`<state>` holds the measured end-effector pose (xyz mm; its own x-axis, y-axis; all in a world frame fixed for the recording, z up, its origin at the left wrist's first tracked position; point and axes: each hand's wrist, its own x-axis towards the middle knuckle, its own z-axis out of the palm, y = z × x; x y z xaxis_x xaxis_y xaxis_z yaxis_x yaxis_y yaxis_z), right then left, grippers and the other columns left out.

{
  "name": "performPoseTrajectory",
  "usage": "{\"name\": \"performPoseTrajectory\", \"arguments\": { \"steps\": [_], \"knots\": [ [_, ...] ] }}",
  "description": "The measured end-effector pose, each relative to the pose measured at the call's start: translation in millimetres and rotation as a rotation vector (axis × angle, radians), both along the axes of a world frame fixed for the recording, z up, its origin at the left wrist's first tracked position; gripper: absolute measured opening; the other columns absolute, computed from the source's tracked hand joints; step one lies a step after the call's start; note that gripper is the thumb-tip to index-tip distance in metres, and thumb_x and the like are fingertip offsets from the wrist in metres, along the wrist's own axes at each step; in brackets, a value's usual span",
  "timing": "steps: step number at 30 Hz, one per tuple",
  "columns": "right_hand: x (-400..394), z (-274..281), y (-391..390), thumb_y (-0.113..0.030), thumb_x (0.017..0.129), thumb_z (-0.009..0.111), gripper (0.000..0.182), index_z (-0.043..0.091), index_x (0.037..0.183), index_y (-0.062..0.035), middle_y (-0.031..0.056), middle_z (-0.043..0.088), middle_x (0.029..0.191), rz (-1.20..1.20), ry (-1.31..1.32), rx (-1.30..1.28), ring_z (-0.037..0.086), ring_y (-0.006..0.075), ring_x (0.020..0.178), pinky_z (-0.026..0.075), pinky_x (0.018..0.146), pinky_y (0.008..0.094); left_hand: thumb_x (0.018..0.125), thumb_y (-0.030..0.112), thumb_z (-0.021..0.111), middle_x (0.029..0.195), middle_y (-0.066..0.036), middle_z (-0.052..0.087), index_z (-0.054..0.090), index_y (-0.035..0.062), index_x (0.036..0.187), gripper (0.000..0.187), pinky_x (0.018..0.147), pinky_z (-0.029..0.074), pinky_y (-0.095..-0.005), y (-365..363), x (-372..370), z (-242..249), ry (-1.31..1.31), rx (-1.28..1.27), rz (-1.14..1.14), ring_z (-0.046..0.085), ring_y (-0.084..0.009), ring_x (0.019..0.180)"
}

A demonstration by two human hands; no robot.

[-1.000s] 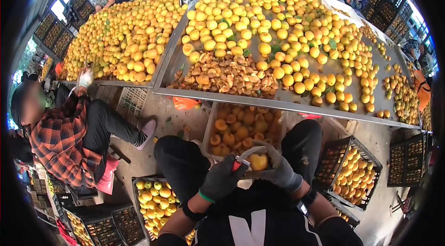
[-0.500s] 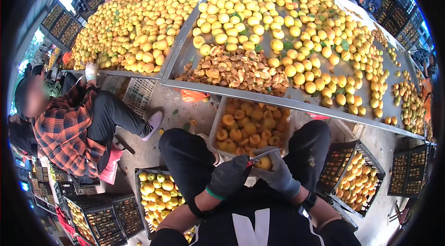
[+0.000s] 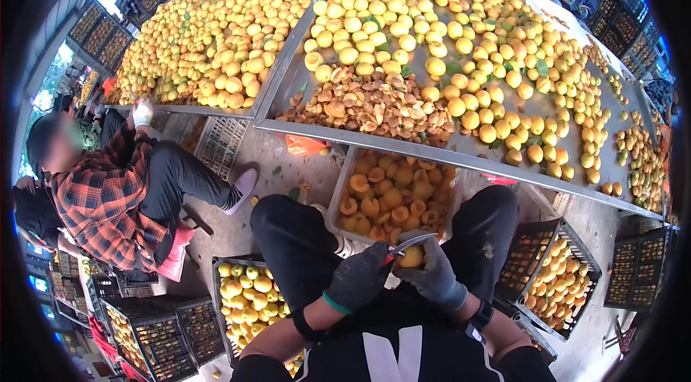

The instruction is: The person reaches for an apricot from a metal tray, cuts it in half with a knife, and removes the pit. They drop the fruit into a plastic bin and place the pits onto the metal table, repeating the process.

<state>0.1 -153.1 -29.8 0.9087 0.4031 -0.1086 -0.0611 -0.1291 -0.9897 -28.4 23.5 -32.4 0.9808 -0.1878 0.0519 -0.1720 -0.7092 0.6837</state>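
My left hand point(image 3: 358, 279), in a dark glove, is closed round the red handle of a small knife point(image 3: 414, 242) with a curved blade. Across from it, my gloved right hand point(image 3: 437, 280) grips a yellow-orange apricot point(image 3: 410, 258). The blade lies over the upper side of this fruit, close to the right fingers. Both hands are held together above my lap, between my knees. Just beyond them, a pale crate point(image 3: 338, 198) on the floor holds many apricot halves point(image 3: 392, 198).
A metal-edged table point(image 3: 432, 153) carries heaps of whole apricots point(image 3: 216, 44) and a pile of brownish pieces point(image 3: 374, 105). Black crates of fruit stand left point(image 3: 216, 288) and right point(image 3: 596, 278) of my legs. A person in a plaid shirt point(image 3: 108, 202) sits at left; others sit across the table.
The knife blade and apricot have shifted slightly, the blade still across the fruit's upper side. Both hands keep their hold. The whole view has moved a little.
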Motion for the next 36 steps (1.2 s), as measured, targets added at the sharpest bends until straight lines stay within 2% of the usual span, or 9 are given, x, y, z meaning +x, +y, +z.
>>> {"name": "performPoseTrajectory", "arguments": {
  "steps": [11, 14, 16, 21, 23, 26, 31, 33, 36],
  "knots": [
    [-5.2, -15.8, 20.1, 0.003, 0.063, 0.074, 0.062, 0.047, 0.119, -0.0001, 0.017, 0.05, 0.111, -0.231, -0.416, -0.321, 0.054, 0.0308, 0.102, 0.045, 0.087, 0.0341, 0.084, 0.012, 0.056, 0.088, -0.016, 0.064, 0.058, 0.0047, 0.107, 0.024, 0.058, 0.05, -0.0381, -6.6, 3.0, -18.4, -0.007, 0.151, -0.046, 0.063, -0.0291, 0.068],
    [0.7, -23.4, 6.3, 0.0, 0.069, 0.073, 0.058, 0.047, 0.121, 0.0006, 0.0142, 0.055, 0.107, -0.206, -0.177, -0.174, 0.057, 0.0252, 0.098, 0.047, 0.086, 0.0322, 0.083, 0.014, 0.057, 0.089, -0.017, 0.064, 0.056, 0.0045, 0.108, 0.027, 0.058, 0.05, -0.0406, -6.5, 5.5, -16.4, 0.007, 0.161, -0.062, 0.063, -0.0308, 0.068],
    [17.9, -14.8, -11.5, -0.005, 0.074, 0.071, 0.052, 0.048, 0.12, 0.0004, 0.0096, 0.06, 0.101, 0.151, 0.52, 0.312, 0.059, 0.0183, 0.094, 0.048, 0.084, 0.0304, 0.082, 0.017, 0.06, 0.087, -0.019, 0.063, 0.053, 0.0039, 0.108, 0.03, 0.061, 0.05, -0.0418, -1.3, 8.5, -15.1, 0.054, 0.135, -0.131, 0.063, -0.0336, 0.071],
    [12.6, -6.7, -15.9, -0.015, 0.077, 0.074, 0.048, 0.05, 0.117, -0.0014, 0.0069, 0.061, 0.096, 0.213, 0.606, -0.044, 0.058, 0.0146, 0.09, 0.048, 0.081, 0.029, 0.081, 0.021, 0.063, 0.09, -0.022, 0.061, 0.043, 0.0022, 0.119, 0.047, 0.071, 0.051, -0.0404, 4.1, 21.8, -13.9, 0.521, -0.076, -0.25, 0.063, -0.0358, 0.083],
    [3.5, -11.6, -16.4, -0.018, 0.075, 0.076, 0.049, 0.051, 0.114, -0.0026, 0.0084, 0.059, 0.098, 0.177, -0.018, -0.32, 0.059, 0.0183, 0.09, 0.048, 0.081, 0.0317, 0.082, 0.023, 0.07, 0.086, -0.015, 0.06, 0.042, 0.0043, 0.12, 0.05, 0.074, 0.048, -0.036, 6.6, 22.2, -7.6, 0.609, -0.328, -0.236, 0.062, -0.0234, 0.082],
    [5.0, -12.5, -14.0, -0.018, 0.073, 0.077, 0.049, 0.051, 0.112, -0.0034, 0.0105, 0.057, 0.101, 0.083, 0.057, 0.038, 0.059, 0.0237, 0.091, 0.047, 0.081, 0.0352, 0.08, 0.015, 0.071, 0.089, -0.01, 0.06, 0.04, 0.0059, 0.123, 0.054, 0.077, 0.047, -0.0325, 11.9, 27.6, -0.9, 0.624, -0.511, -0.189, 0.057, -0.016, 0.084],
    [16.4, 5.6, -8.8, -0.013, 0.074, 0.076, 0.05, 0.049, 0.114, -0.0036, 0.0105, 0.056, 0.108, -0.021, -0.189, -0.149, 0.059, 0.0249, 0.097, 0.048, 0.083, 0.0347, 0.079, 0.012, 0.07, 0.088, -0.012, 0.06, 0.041, 0.006, 0.125, 0.055, 0.073, 0.049, -0.033, 13.5, 35.2, 17.1, 0.363, -0.516, -0.184, 0.06, -0.0184, 0.08],
    [20.5, 8.7, -11.7, -0.01, 0.075, 0.075, 0.05, 0.048, 0.116, -0.0044, 0.0098, 0.056, 0.11, -0.092, -0.346, -0.29, 0.059, 0.0245, 0.099, 0.048, 0.084, 0.0339, 0.077, 0.017, 0.073, 0.085, -0.014, 0.061, 0.041, 0.0069, 0.126, 0.06, 0.068, 0.05, -0.0365, 16.5, 38.5, 52.3, 0.29, 0.138, -0.065, 0.063, -0.0291, 0.076],
    [27.6, 3.6, -24.2, -0.006, 0.072, 0.076, 0.058, 0.044, 0.121, -0.0038, 0.0095, 0.053, 0.113, -0.297, 0.334, 0.489, 0.057, 0.0236, 0.106, 0.049, 0.091, 0.0351, 0.075, 0.022, 0.075, 0.082, -0.017, 0.061, 0.044, 0.0078, 0.125, 0.061, 0.063, 0.05, -0.0397, 28.7, 36.5, 68.7, 0.107, -0.053, 0.021, 0.062, -0.0368, 0.073]
  ]
}}
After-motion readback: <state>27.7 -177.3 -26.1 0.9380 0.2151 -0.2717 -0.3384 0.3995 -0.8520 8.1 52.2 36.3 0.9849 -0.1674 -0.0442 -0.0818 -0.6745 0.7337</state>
